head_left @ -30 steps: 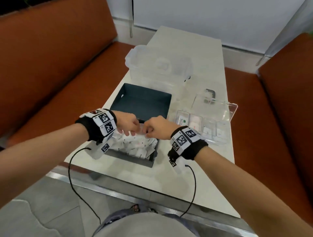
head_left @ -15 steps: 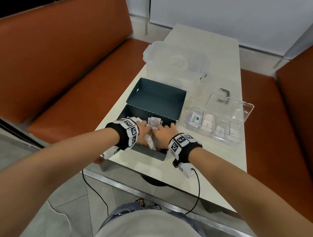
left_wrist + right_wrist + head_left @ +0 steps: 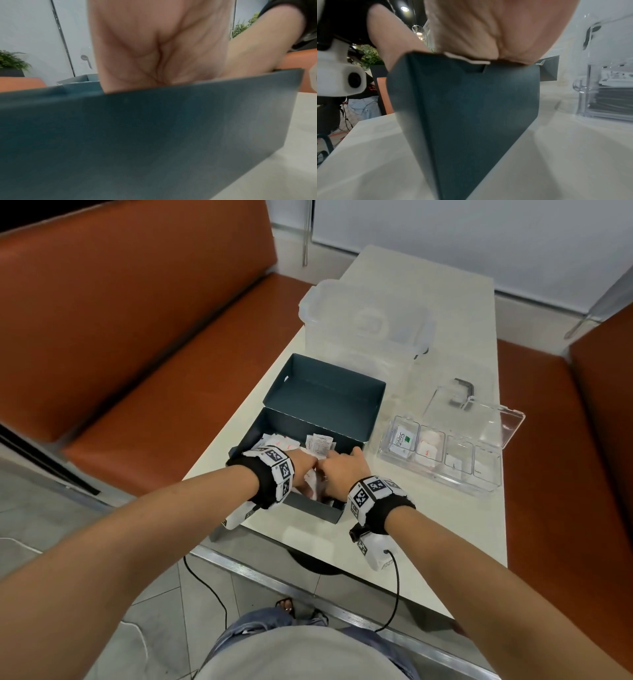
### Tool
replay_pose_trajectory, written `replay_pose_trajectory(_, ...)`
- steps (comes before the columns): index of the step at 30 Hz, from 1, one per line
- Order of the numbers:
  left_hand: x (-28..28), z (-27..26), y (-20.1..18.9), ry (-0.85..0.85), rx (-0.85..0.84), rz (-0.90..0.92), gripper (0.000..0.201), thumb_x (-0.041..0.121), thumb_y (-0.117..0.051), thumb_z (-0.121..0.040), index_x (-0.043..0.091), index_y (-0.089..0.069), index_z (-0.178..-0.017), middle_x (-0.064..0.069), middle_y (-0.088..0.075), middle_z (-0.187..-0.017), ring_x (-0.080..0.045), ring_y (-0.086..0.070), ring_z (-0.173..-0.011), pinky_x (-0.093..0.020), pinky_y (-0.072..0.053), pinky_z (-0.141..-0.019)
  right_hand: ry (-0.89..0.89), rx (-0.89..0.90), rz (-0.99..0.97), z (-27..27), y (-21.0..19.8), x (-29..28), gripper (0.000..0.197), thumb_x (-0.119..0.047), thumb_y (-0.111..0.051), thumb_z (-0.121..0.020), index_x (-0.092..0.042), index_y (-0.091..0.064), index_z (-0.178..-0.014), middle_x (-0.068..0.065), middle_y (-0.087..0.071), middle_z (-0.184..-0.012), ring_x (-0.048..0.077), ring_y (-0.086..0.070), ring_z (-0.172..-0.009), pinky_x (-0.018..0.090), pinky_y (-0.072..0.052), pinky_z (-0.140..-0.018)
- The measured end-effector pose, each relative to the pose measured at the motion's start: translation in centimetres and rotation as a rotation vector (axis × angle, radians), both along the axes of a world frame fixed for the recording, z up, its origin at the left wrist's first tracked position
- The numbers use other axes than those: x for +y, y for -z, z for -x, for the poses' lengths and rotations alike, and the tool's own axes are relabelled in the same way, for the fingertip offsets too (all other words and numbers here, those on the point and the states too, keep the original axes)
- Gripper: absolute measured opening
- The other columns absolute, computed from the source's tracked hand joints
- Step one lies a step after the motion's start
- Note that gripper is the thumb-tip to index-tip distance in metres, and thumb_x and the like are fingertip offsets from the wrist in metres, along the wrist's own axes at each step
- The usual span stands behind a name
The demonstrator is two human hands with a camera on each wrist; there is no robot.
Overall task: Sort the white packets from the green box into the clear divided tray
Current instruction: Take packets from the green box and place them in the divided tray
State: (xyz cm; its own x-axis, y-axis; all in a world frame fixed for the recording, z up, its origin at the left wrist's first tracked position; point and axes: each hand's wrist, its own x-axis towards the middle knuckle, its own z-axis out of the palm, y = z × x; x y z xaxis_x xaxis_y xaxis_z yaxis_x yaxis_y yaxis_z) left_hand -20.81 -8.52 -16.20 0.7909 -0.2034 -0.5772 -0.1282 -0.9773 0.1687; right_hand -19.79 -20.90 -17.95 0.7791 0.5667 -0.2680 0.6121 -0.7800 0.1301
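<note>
Centre of head view, both hands, left hand & right hand, dig among white packets inside green box; finger grip can't tell, hidden. Risk: grabbing several, mis-sorting into clear divided tray at centre-right.

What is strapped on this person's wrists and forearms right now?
Forearms are bare, no sleeves. Each wrist wears a black band wrapped with white square-code marker tiles: left wristband, right wristband. A white camera housing hangs beneath each, trailing a thin black cable.
</note>
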Motion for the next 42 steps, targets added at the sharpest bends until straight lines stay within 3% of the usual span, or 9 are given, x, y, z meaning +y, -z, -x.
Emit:
replay_pose_trajectory(6, 0.1, -0.2, -1.1, 0.047, -0.029, -0.021, 0.040, 0.022, -0.073, -0.083, 0.010, -0.060, -0.120, -0.014, -0.064, -0.117, -0.029, -0.060, -0.107, -0.036, -0.048, -0.091, 0.022, -0.010, -0.061, 0.0, 0.2, -0.1, 0.009, -0.023, -0.059, -0.080, -0.023, -0.061, -0.089, -0.004, -0.060, -0.084, 0.018, -0.062, -0.082, 0.036, -0.028, -0.084)
replay_pose_trajectory(10, 1.1, -0.1, -1.4, 0.001, -0.103, 0.067, 0.045, 0.010, -0.073, -0.083, 0.011, -0.056, -0.125, -0.013, -0.061, -0.125, -0.030, -0.058, -0.113, -0.038, -0.047, -0.092, 0.024, -0.018, -0.124, -0.1, 0.4, -0.3, 0.019, -0.028, -0.057, -0.087, -0.020, -0.057, -0.104, -0.002, -0.067, -0.095, 0.021, -0.063, -0.089, 0.037, -0.031, -0.090)
replay_pose_trajectory(14, 2.0, 0.0, -1.7, -0.082, -0.182, 0.172, 0.043, 0.007, -0.072, -0.083, 0.014, -0.057, -0.123, -0.013, -0.058, -0.125, -0.030, -0.057, -0.111, -0.031, -0.040, -0.080, 0.023, -0.024, -0.140, -0.1, 0.3, -0.3, 0.020, -0.028, -0.053, -0.091, -0.020, -0.057, -0.108, -0.001, -0.069, -0.096, 0.022, -0.063, -0.091, 0.038, -0.030, -0.092)
replay_pose_trajectory(18, 2.3, -0.1, -2.6, -0.164, -0.236, 0.273, 0.039, 0.008, -0.076, -0.079, 0.012, -0.059, -0.114, -0.012, -0.058, -0.118, -0.029, -0.055, -0.110, -0.033, -0.043, -0.081, 0.032, -0.021, -0.117, 0.1, -0.1, -0.3, 0.011, -0.022, -0.052, -0.090, -0.020, -0.060, -0.097, -0.001, -0.068, -0.091, 0.022, -0.063, -0.089, 0.036, -0.030, -0.091)
replay_pose_trajectory(26, 4.5, -0.5, -4.6, -0.381, -0.410, 0.504, 0.036, 0.021, -0.075, -0.082, 0.012, -0.066, -0.115, -0.007, -0.063, -0.110, -0.019, -0.055, -0.095, -0.027, -0.039, -0.076, 0.044, 0.053, -0.153, -0.1, -0.7, -0.3, 0.016, -0.021, -0.054, -0.092, -0.022, -0.063, -0.106, 0.002, -0.068, -0.103, 0.023, -0.061, -0.100, 0.038, -0.033, -0.096)
replay_pose_trajectory(31, 5.2, 0.0, -5.1, -0.613, -0.351, 0.871, 0.027, 0.011, -0.068, -0.088, 0.006, -0.064, -0.114, -0.008, -0.066, -0.102, -0.018, -0.060, -0.086, -0.021, -0.048, -0.065, 0.155, 0.175, -0.482, -0.5, -1.9, -0.9, 0.018, -0.016, -0.060, -0.087, -0.018, -0.064, -0.104, 0.006, -0.066, -0.113, 0.026, -0.060, -0.104, 0.034, -0.043, -0.088)
replay_pose_trajectory(34, 5.2, 0.2, -5.0, -0.798, -0.292, 1.055, 0.028, 0.010, -0.062, -0.093, 0.008, -0.059, -0.121, -0.004, -0.065, -0.103, -0.012, -0.062, -0.087, -0.016, -0.050, -0.065, 0.195, 0.228, -0.609, -0.8, -2.4, -1.3, 0.020, -0.020, -0.066, -0.086, -0.015, -0.065, -0.105, 0.006, -0.064, -0.115, 0.023, -0.058, -0.104, 0.026, -0.041, -0.081)
replay_pose_trajectory(39, 4.8, 0.3, -4.8, -1.026, -0.103, 1.258, 0.034, 0.003, -0.052, -0.097, 0.001, -0.048, -0.130, -0.015, -0.060, -0.122, -0.030, -0.060, -0.110, -0.050, -0.054, -0.086, 0.175, 0.285, -0.587, -1.3, -2.7, -1.3, 0.022, -0.021, -0.066, -0.087, -0.010, -0.064, -0.106, 0.008, -0.063, -0.103, 0.021, -0.057, -0.092, 0.021, -0.034, -0.073)
replay_pose_trajectory(42, 4.8, 0.1, -4.8, -1.089, -0.094, 1.314, 0.036, -0.003, -0.052, -0.095, 0.001, -0.047, -0.131, -0.019, -0.060, -0.125, -0.031, -0.064, -0.106, -0.040, -0.059, -0.074, 0.189, 0.235, -0.636, -1.6, -3.3, -1.5, 0.018, -0.014, -0.062, -0.088, -0.010, -0.065, -0.106, 0.009, -0.061, -0.103, 0.018, -0.056, -0.090, 0.022, -0.039, -0.075)
